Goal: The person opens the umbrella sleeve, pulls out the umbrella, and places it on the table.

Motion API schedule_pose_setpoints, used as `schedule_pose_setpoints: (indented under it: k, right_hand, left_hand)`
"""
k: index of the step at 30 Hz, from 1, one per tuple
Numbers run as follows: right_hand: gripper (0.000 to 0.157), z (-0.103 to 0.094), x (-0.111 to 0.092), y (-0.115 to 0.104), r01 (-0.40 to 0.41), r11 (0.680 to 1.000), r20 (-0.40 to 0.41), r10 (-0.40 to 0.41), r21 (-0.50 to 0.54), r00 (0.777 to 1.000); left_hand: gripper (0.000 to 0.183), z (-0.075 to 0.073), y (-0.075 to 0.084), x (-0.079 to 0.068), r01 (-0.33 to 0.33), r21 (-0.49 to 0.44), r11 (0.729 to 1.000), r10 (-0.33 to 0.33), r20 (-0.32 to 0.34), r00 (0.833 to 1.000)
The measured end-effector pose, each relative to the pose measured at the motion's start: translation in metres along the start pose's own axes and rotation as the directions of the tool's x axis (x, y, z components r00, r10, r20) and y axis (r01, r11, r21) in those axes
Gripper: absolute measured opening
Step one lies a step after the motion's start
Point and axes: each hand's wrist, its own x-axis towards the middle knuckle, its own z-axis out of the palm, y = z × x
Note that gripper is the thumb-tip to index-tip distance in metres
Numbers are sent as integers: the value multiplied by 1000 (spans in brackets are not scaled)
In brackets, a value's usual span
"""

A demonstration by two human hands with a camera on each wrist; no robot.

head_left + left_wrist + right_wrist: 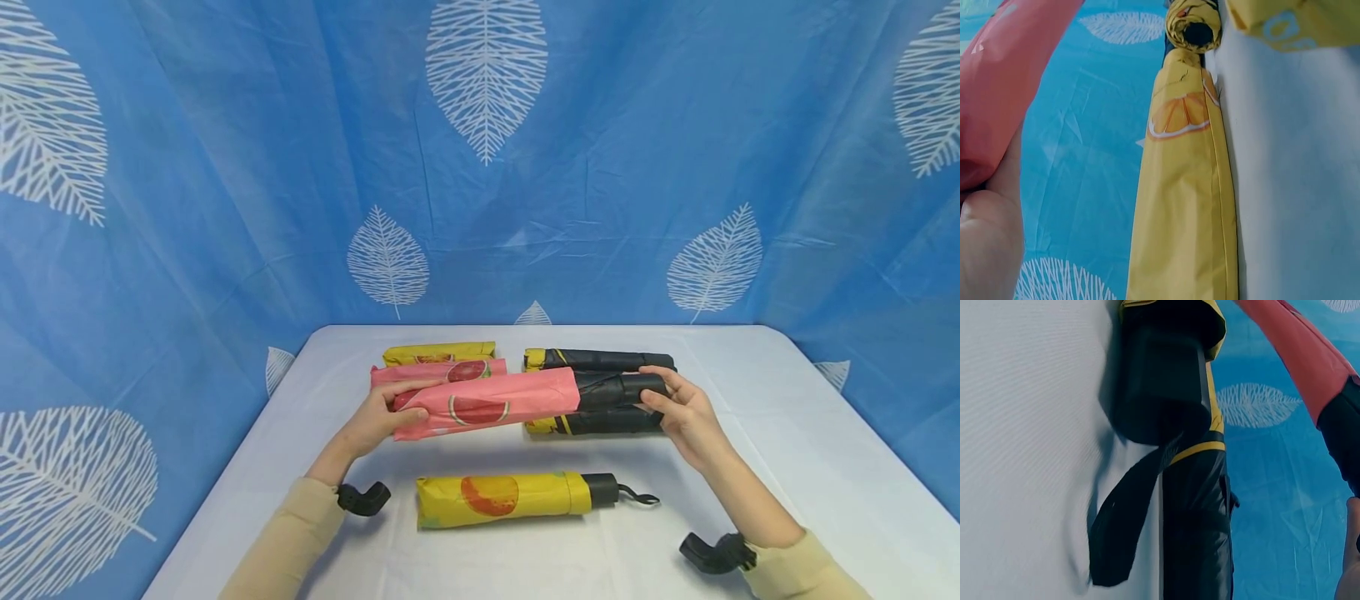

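Observation:
Both hands hold a folding umbrella (600, 392) raised over the table, lying nearly level. A pink sleeve (525, 393) with a watermelon print covers its left part, while the black section and handle stick out to the right. My left hand (375, 417) grips the sleeve's left end, thumb in front. At the other end, my right hand (690, 417) pinches the black handle between thumb and fingers. The left wrist view has the pink sleeve (1004, 87) above the left hand (991, 231). In the right wrist view the right hand (1350, 550) shows only at the edge.
Nearest me lies an umbrella in a yellow fruit-print sleeve (540, 493), its strap (637, 496) pointing right. Behind the held umbrella are a yellow sleeve (442, 352), another pink sleeve (442, 371), and two black-and-yellow umbrellas (600, 360). Blue curtain (600, 208) surrounds the white table (315, 358).

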Motion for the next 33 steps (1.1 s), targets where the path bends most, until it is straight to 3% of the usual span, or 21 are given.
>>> schedule_pose_setpoints:
  k: [8,21,33]
  right_hand:
    - [36,-13,-5,1,47,997,40,-49,61,998]
    - [36,-28,-13,1,69,996,34,-70,48,997]
    - [36,-49,-25,-1,89,992,22,-92,93,996]
  left_hand:
    - [45,-12,-7,-5,30,-36,999,-31,-30,999]
    - [34,-25,-18,-17,-55,-96,994,54,-20,998]
    - [34,-42,-24,-35,-2,-204,979,-17,-87,996]
